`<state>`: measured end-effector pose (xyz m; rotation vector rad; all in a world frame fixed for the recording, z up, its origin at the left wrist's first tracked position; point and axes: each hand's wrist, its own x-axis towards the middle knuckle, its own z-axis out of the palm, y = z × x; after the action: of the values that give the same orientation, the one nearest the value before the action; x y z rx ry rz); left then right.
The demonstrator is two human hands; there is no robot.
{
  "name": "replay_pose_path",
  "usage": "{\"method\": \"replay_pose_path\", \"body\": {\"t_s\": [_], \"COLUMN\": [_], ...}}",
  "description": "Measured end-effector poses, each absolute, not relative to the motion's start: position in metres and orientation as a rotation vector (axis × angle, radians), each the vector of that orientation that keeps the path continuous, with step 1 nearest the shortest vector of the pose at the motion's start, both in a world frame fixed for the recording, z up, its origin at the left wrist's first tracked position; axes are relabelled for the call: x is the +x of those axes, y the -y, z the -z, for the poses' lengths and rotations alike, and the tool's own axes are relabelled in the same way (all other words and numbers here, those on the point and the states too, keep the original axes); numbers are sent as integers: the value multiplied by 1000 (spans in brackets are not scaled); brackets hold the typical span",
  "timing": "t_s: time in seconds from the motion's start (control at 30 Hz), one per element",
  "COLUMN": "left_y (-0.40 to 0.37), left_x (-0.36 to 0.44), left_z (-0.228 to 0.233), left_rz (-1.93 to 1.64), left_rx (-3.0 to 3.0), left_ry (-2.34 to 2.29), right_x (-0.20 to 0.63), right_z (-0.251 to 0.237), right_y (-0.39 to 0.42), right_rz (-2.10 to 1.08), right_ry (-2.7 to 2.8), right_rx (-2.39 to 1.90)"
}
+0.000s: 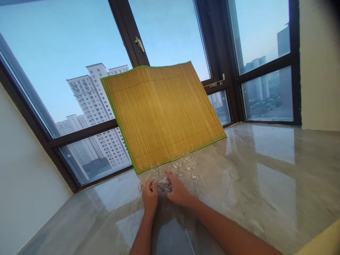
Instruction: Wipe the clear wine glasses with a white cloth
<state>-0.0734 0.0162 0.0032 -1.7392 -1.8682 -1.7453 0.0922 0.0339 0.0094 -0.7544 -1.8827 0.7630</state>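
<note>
Wine glass (145,186) sideways between hands, stem in left hand (150,198), cloth-wrapped bowl in right hand (178,193).

upright glasses (186,164) and bamboo mat (162,113) ahead, marble counter (265,177) open rightward

Sideways wine glass (145,185), cloth-wrapped (165,184)

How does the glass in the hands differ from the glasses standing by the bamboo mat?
The held glass lies sideways, foot pointing left; the standing glasses are upright on the marble counter.
The held glass is gripped by the left hand, and the right hand presses a cloth to its bowl; the standing glasses are untouched, in front of the bamboo mat.
All are clear stemmed glasses.
</note>
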Motion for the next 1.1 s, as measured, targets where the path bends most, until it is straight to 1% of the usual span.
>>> {"method": "replay_pose_path", "body": {"t_s": [0.17,0.37,0.77,0.93,1.1], "left_y": [-18,-19,-16,-12,0], "left_x": [-78,-78,-63,-57,-47], "left_z": [-1,-3,-8,-10,-20], "left_rz": [1677,1688,1542,1471,1308], "left_rx": [-1717,-1717,-1782,-1863,-1853], "left_ry": [1903,1895,1855,1819,1800], "right_x": [89,87,82,83,85], "right_z": [-9,-12,-5,-2,-2], "right_y": [-32,-29,-32,-32,-32], "right_rz": [-812,-1058,-1311,-1321,-1282], "right_ry": [1933,1814,1670,1630,1584], "right_rx": [-741,-645,-603,-581,-604]}}
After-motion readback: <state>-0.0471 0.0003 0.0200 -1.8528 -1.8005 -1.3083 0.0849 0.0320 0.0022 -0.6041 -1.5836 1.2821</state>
